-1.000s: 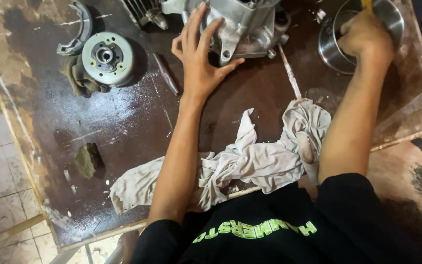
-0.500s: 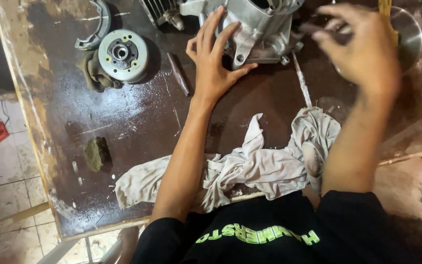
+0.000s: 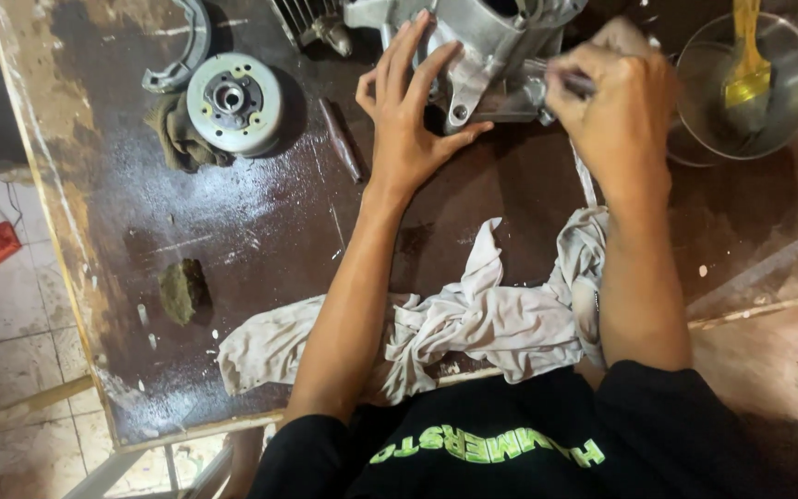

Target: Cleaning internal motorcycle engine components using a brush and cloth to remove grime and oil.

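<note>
- Left hand [image 3: 413, 120] is spread open, palm and fingers flat against the grey cast-metal engine casing [image 3: 482, 51] at the top middle of the frame. It's bracing the thing, not gripping it.
- Right hand [image 3: 616, 111] is closed around a thin dark tool [image 3: 573, 83], probably a small brush or pick, can't tell which. The tip sits against the casing's right side, near the lug with the bolt hole.
- If you ask me, the way to do this bit well: keep that left palm pressing down so the casing doesn't rock on the dark, stained wooden desk [image 3: 260, 231], and work the tool in short strokes close to the lug rather than levering on it.
- Containers: only one I can see, a round shiny metal bowl [image 3: 796, 97] at the upper right. A yellow-handled paintbrush [image 3: 748, 69] stands in it, bristles down. Can't make out whether there's liquid in there.
- Other bits: a round silver flywheel-looking disc [image 3: 231, 100] at upper left sitting on a dark rag, a curved grey metal piece [image 3: 182, 51] above it, and a short dark metal pin [image 3: 339, 139] lying between the disc and the left hand.
- A crumpled off-white cloth [image 3: 473, 323] is draped along the near edge of the desk, under both forearms.
</note>
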